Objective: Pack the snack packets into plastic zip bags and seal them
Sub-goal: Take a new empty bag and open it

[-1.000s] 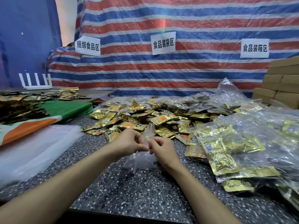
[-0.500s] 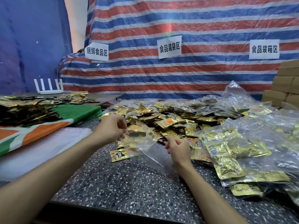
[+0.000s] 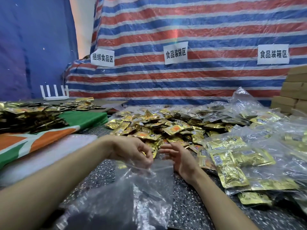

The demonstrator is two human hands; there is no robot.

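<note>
The fingertips of the left hand, curled on the rim of the zip bag, are veiled by its film. The fingers of the right hand are smeared by blur. The bag's lower end is cut off by the bottom edge, and a dark shape beneath it cannot be identified. The print on the snack packets is too small to be read (the lower layers are buried). The cardboard boxes and filled bags are cropped by the right edge.
</note>
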